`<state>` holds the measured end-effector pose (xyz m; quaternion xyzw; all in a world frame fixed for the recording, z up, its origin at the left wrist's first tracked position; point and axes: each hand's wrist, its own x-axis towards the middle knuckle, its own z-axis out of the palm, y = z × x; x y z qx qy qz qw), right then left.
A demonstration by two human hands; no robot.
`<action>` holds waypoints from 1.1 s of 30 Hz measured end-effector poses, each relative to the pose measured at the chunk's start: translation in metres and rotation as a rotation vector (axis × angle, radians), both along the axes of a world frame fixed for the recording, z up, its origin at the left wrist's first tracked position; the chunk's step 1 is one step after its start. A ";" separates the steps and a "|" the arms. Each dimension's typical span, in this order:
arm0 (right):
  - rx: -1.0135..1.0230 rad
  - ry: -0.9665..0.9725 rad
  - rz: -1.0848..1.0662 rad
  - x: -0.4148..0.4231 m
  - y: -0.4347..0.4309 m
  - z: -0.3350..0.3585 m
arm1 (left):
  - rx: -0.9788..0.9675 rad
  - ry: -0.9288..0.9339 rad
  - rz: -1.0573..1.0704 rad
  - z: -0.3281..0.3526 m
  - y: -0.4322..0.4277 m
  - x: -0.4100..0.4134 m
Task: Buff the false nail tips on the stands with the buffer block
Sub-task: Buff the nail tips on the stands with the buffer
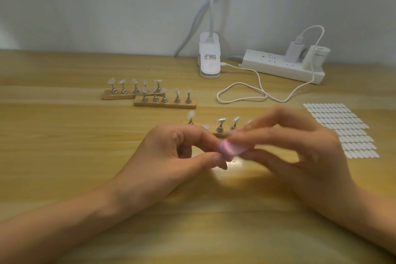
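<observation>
**Hands pinching block above near stand**

Head view: left hand [171, 152] has its fingers curled, thumb and forefinger pinching a small pale piece [224, 165] at the left end of the pink block [230, 150]; the piece is too blurred to identify. Right hand [300, 146] pinches the block between thumb and fingers and is also blurred. The block is held above the table [64, 135], just in front of the near stand [220, 134], which carries upright tips [191, 114]. Two more stands [165, 104] with tips sit further back, overlapping. A sticker sheet [340, 130] lies to the right. Lamp base [210, 58], power strip [282, 66] and a looped cable [242, 94] are by the wall.
</observation>
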<state>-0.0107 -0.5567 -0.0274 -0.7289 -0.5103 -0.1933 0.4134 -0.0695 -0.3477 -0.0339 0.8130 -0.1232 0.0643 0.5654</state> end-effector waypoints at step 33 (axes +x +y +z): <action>-0.044 -0.011 0.014 0.001 -0.004 -0.001 | 0.048 -0.061 -0.028 0.002 -0.004 -0.002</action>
